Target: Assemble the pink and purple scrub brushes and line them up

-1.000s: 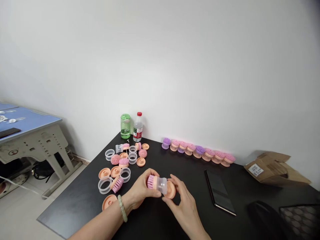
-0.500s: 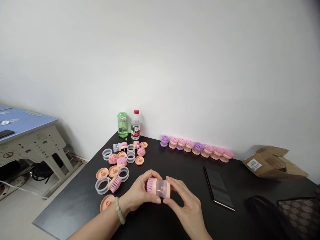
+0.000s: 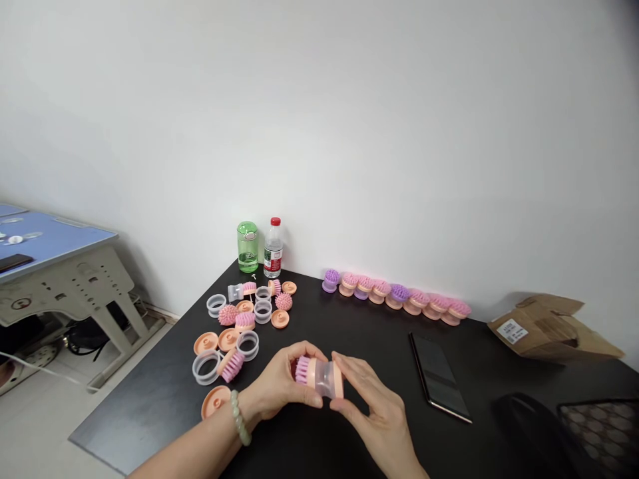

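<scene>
Pink single brush (image 3: 324, 379), left grip (image 3: 282, 382), right grip (image 3: 377, 407), eight lined brushes (image 3: 398, 294)

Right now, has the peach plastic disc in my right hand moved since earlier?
Yes: the disc has turned leftward, away from the black rectangular phone, now edge-on beside the clear plastic ring.

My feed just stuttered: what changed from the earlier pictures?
The peach disc, tilted with its face showing a second ago, has turned edge-on and now lines up against the right end of the clear ring, pinched by the right grip. The left grip still holds the bristle head. Nothing was let go; the row of brushes and the loose parts stayed put.
</scene>
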{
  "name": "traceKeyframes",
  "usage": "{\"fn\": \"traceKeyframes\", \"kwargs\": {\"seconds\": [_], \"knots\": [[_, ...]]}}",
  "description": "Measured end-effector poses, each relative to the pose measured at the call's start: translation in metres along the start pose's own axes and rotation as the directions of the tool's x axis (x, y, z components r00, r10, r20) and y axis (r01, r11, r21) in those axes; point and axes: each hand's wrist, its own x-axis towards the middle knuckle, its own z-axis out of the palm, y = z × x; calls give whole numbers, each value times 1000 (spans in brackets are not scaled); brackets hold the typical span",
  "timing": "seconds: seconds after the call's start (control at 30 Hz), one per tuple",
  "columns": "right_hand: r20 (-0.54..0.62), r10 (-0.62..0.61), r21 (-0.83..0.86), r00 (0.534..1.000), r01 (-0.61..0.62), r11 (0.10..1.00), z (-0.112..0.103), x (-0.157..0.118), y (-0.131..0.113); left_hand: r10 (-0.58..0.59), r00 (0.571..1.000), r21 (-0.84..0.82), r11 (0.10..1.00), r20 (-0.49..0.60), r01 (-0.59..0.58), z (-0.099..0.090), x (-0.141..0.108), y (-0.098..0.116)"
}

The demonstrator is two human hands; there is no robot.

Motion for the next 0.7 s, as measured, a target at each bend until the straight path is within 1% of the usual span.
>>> {"fn": "traceKeyframes", "kwargs": {"seconds": [0.13,0.23,0.3,0.37,0.47,0.57,0.63,0.7], "knots": [[8,-20,-4,1000,20,1000,1,0,2,-24,1000,-42,999,-11,23,0,1,-1],[13,-44,3,999,44,999,2,0,1,-50,999,-134,990,0,50,1,2,-2],[32,-72,15,997,71,997,1,1,0,-101,995,-197,975,18,103,1,2,-4],[63,-100,32,993,98,995,0,2,-3,-172,984,-239,954,52,179,0,3,-8],[92,-114,47,989,110,993,-1,3,-5,-254,960,-247,929,117,276,-3,4,-16],[55,-49,6,997,48,999,3,0,-3,-271,958,-234,929,92,286,-2,4,-17],[10,51,-18,999,-51,999,7,-3,-1,-219,975,-180,958,34,222,0,3,-14],[-2,183,-1,983,-183,983,12,-6,2,-119,993,-55,991,-17,118,3,3,-10]]}}
